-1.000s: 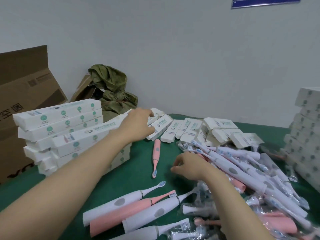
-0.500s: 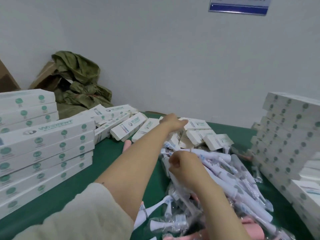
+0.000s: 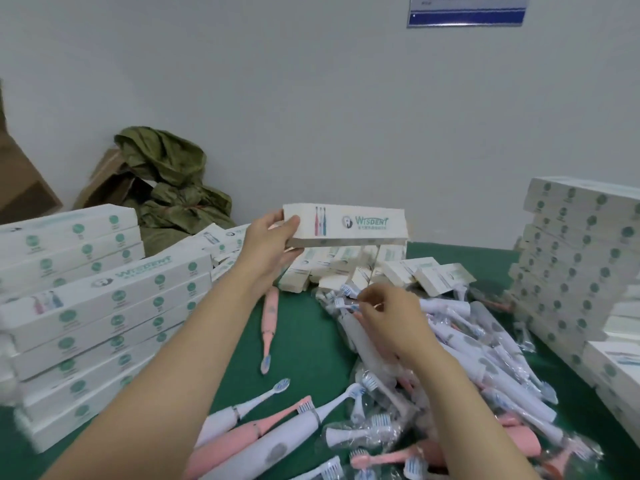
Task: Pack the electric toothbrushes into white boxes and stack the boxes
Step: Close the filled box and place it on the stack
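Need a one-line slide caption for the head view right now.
Left hand holds a white box above the green table while the right hand reaches into the pile of bagged toothbrushes.

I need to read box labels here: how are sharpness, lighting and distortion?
Head view: soft even light, no glare or hard shadows; the logo on the white box in the left hand is legible; the left box stack blurs toward the edge; the right box stack bows from wide-angle distortion.
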`<state>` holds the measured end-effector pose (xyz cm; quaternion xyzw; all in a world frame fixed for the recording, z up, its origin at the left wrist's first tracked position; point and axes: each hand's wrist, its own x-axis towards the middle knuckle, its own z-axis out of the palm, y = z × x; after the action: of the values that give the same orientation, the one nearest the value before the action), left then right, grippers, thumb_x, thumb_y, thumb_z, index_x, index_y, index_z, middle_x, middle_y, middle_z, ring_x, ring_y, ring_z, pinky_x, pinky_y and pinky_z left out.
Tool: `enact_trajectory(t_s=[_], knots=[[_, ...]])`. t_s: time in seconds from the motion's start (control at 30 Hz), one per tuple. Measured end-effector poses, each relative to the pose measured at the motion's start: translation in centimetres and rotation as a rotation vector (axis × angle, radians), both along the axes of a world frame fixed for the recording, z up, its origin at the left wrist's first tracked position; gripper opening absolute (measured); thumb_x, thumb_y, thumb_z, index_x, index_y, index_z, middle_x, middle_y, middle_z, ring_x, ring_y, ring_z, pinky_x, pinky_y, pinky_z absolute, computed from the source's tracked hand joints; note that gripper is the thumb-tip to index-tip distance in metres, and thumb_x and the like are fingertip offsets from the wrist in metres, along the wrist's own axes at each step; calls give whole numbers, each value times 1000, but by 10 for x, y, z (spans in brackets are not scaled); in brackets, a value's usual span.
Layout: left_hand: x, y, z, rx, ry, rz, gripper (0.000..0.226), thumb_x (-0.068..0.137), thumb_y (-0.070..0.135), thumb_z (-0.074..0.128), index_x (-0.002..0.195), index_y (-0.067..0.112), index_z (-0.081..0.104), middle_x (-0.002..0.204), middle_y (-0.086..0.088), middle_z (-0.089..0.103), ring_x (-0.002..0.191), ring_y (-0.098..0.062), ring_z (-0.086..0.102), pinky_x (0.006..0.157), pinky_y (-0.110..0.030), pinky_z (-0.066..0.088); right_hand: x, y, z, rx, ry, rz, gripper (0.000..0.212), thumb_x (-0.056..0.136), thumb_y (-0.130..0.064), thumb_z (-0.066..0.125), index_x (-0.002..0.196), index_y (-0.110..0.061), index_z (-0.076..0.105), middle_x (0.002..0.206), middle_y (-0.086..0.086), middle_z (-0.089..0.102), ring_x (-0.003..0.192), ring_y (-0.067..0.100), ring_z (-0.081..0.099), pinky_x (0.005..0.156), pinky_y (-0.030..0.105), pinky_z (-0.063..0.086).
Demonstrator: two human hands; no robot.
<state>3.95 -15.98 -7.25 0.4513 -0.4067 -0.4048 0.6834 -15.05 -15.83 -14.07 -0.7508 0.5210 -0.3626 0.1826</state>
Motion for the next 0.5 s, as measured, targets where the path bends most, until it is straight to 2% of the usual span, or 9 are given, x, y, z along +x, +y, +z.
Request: enact_trajectory(t_s=[0.07,0.13,0.23,0.3,0.37,0.43,0.5], knots=[[20,32,8,-18,-3,47,23,98,12,50,120,7,55,109,-8,67,87,-13,67,71,-23,58,5,6,10,-141,-196,-20,11,89,-17,59,90,-28,60,81,-19,61,73,-10,56,58,5,38],[36,63,15,-22,-74,103,26,99,12,49,124,7,54,113,-8,66,91,-14,67,72,-23,58,14,14,20,-288,-329,-9,20,84,-14,66,98,-26,59,86,-17,59,78,-9,53,64,5,37],[46,101,21,-41,-215,197,22,97,11,51,118,10,59,104,-3,69,81,-7,68,66,-18,56,26,27,34,-476,-236,35,52,74,-13,77,121,-19,54,105,-9,46,84,-2,43,77,8,33],[40,117,24,-86,-314,206,19,96,10,53,113,13,61,99,1,69,76,-2,68,65,-16,55,31,33,44,-458,-175,122,76,70,-19,81,136,-22,44,118,-10,37,99,5,42,84,19,38],[27,127,26,-130,-404,195,19,95,10,55,111,15,61,103,-1,68,86,-7,67,72,-20,56,37,39,49,-415,-105,180,88,69,-26,81,143,-26,34,129,-7,37,107,10,43,85,27,43],[15,134,24,-187,-488,164,19,93,12,58,110,17,63,104,1,68,96,-12,65,80,-26,55,44,43,47,-395,-51,191,85,70,-28,80,143,-24,35,131,-2,43,111,13,45,86,29,43],[7,140,20,-255,-564,77,22,87,18,67,109,24,63,104,8,67,97,-9,64,81,-25,53,48,46,42,-382,-84,189,65,73,-28,79,130,-24,46,116,-3,53,97,11,49,74,23,41]])
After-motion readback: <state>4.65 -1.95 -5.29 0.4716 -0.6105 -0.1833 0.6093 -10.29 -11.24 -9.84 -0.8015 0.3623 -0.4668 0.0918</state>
